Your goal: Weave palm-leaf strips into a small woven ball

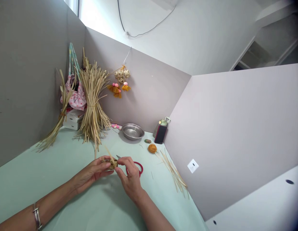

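A small woven straw piece [112, 164] is held above the pale green table, with a loose strip sticking up from it. My left hand [97, 170] grips it from the left, fingers closed on its side. From the right, my right hand [129, 173] pinches its edge between thumb and fingertips. Red-handled scissors [141, 167] lie on the table behind my right hand, which partly hides them. The far side of the woven piece is out of sight.
A tall straw bundle [92, 102] stands at the back left, beside a pink bag [78, 96]. Behind my hands are a metal bowl [133, 132], a phone [160, 134] and an orange ball of thread [152, 148]. Loose straw strips [174, 173] lie along the right edge.
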The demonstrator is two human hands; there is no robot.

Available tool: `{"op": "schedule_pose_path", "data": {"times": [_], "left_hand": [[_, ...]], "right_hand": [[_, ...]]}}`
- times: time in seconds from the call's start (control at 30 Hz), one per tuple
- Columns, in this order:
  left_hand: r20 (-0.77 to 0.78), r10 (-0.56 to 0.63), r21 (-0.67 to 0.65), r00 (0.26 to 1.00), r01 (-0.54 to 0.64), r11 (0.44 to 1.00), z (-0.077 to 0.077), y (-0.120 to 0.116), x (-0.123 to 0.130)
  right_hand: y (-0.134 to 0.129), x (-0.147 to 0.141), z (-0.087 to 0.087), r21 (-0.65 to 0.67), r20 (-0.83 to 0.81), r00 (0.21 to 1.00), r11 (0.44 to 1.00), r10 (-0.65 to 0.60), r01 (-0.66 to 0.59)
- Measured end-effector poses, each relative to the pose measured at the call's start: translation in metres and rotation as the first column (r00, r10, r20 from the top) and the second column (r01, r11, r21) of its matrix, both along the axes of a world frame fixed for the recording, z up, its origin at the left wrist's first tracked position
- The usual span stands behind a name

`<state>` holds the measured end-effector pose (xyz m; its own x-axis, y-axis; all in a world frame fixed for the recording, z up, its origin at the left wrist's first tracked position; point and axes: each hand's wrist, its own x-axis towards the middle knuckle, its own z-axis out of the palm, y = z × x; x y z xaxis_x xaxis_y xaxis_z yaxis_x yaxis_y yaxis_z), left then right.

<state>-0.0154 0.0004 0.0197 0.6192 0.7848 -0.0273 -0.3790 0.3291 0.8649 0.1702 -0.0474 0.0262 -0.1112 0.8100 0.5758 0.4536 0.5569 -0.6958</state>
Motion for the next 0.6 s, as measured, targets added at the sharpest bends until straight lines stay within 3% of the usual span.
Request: {"op": "schedule_pose_path", "data": {"times": [0.27, 0.47, 0.6], "left_hand": [[-0.008, -0.068, 0.069, 0.998, 0.068, 0.995, -0.007, 0.006, -0.002], [-0.039, -0.04, 0.108, 0.998, 0.044, 0.993, -0.01, 0.006, 0.001], [0.026, -0.004, 0.061, 1.0, 0.002, 0.998, -0.005, 0.007, -0.001]], "right_hand": [[0.003, -0.003, -0.006, 0.013, -0.066, 0.996, 0.998, -0.064, 0.065], [0.001, -0.006, -0.002, -0.04, -0.193, 0.979, 0.998, -0.061, 0.054], [0.001, 0.003, 0.008, -0.079, -0.097, 0.994, 0.996, -0.059, 0.052]]}}
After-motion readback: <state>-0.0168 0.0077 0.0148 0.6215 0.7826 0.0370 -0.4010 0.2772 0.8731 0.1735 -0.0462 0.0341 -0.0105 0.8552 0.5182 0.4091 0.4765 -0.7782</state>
